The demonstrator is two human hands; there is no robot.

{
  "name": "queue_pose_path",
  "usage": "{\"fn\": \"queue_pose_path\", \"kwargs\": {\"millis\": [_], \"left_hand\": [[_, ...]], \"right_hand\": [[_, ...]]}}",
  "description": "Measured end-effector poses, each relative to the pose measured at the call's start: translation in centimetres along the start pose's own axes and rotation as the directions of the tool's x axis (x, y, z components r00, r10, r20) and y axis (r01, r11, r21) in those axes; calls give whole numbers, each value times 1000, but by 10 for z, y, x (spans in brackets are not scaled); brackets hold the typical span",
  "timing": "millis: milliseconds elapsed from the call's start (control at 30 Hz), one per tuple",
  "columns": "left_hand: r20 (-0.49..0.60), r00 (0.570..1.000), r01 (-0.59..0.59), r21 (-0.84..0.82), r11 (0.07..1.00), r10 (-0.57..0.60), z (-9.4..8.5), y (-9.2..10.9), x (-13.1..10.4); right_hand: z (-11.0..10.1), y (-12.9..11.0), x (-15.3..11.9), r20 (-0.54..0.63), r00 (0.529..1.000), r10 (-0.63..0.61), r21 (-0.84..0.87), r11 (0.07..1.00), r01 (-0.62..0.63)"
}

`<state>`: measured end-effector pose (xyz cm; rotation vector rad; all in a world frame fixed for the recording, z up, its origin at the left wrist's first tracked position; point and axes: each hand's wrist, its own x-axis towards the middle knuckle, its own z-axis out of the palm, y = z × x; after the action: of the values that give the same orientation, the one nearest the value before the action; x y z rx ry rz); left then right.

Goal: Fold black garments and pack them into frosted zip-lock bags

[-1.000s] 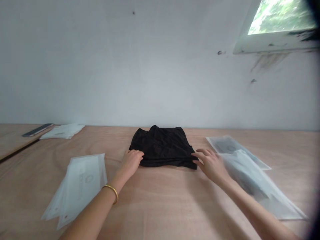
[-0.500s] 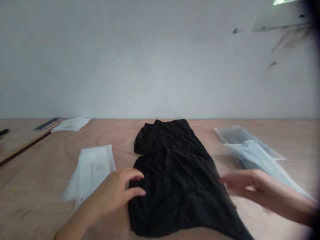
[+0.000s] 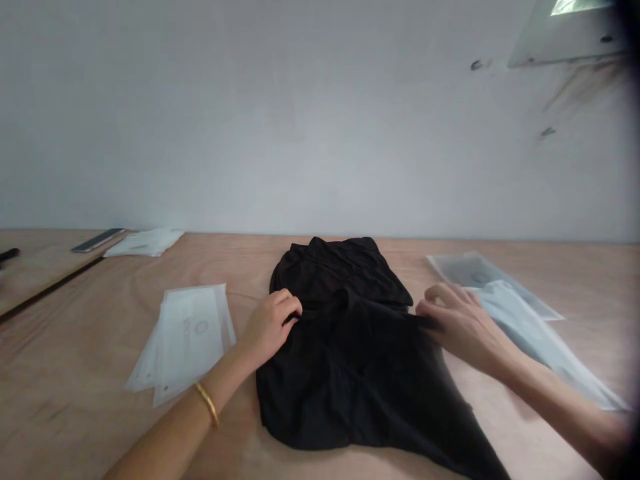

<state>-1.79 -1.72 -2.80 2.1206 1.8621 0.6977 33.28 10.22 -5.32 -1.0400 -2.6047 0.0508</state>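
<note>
Two black garments lie one beyond the other on the wooden table. My left hand [image 3: 275, 320] pinches the upper left corner of the nearer black garment [image 3: 350, 380], fingers closed on the cloth. At the opposite corner, my right hand [image 3: 450, 317] grips the same garment, its edge pulled slightly up; this hand is a little blurred. Behind it, the farther black garment [image 3: 340, 270] lies flat and wrinkled, its near edge partly covered. The nearer one's lower right part runs out of view at the bottom.
Several frosted plastic bags [image 3: 193, 337] lie fanned out on the left. To the right are an unfilled-looking clear bag [image 3: 463, 267] and a bag with something inside [image 3: 540, 347]. White sheets [image 3: 145, 243] and a dark flat phone-like object [image 3: 99, 240] lie far left, before the wall [image 3: 300, 133].
Both hands have moved away from me, up to the nearer garment's far corners, and closed on its cloth. The garment's far edge is now lifted and stretched between them.
</note>
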Motion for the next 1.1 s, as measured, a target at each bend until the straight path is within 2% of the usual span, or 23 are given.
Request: {"fn": "queue_pose_path", "kwargs": {"millis": [100, 167, 200, 300, 367, 433, 500, 567, 633, 733, 800, 867, 967, 1033, 1100], "left_hand": [[154, 979, -139, 9, 990, 136, -6, 8, -36], [246, 949, -198, -13, 980, 195, -8, 7, -48], [254, 949, -192, -14, 981, 189, -8, 4, -48], [174, 982, -77, 58, 995, 66, -6, -5, -28], [153, 988, -31, 121, 992, 12, -3, -9, -9], [167, 986, -32, 146, 989, 7, -2, -8, 5], [148, 989, -40, 165, 985, 16, -3, -1, 7], [124, 992, -52, 184, 982, 30, -5, 9, -6], [145, 987, -96, 210, 973, 67, -5, 18, -28], [199, 957, -257, 248, 934, 210, 1, 20, -66], [183, 932, -356, 279, 892, 314, 9, 12, -83], [154, 919, -393, 318, 863, 362, 17, 2, -88], [148, 913, -407, 380, 830, 380, 24, -9, -77], [141, 907, -418, 411, 810, 396, 22, -7, -64], [83, 896, -427, 426, 798, 435, 18, 1, -54]], "right_hand": [[-9, -13, -41, 98, 992, -76, 65, 995, 69], [-10, -18, -55, 149, 986, -71, 165, 985, 46], [-10, -19, -55, 139, 990, -38, 202, 979, 10], [-8, -21, -35, 50, 996, 69, 230, 970, -79], [-6, -23, -15, 26, 995, 93, 216, 972, -97], [-6, -25, -1, 30, 995, 92, 213, 972, -96], [-7, -26, 0, 39, 996, 84, 214, 973, -91], [-7, -25, -13, 56, 996, 70, 219, 972, -81], [-5, -23, -37, 74, 997, 23, 226, 973, -39], [2, -23, -81, 113, 990, -85, 213, 975, 59], [4, -28, -100, 151, 981, -123, 182, 979, 95], [0, -41, -102, 124, 988, -89, 130, 989, 73], [-8, -81, -76, -40, 999, -15, 112, 994, 19], [-3, -115, -54, -70, 996, -47, 152, 987, 57], [13, -145, -37, -36, 992, -120, 156, 980, 124]]}}
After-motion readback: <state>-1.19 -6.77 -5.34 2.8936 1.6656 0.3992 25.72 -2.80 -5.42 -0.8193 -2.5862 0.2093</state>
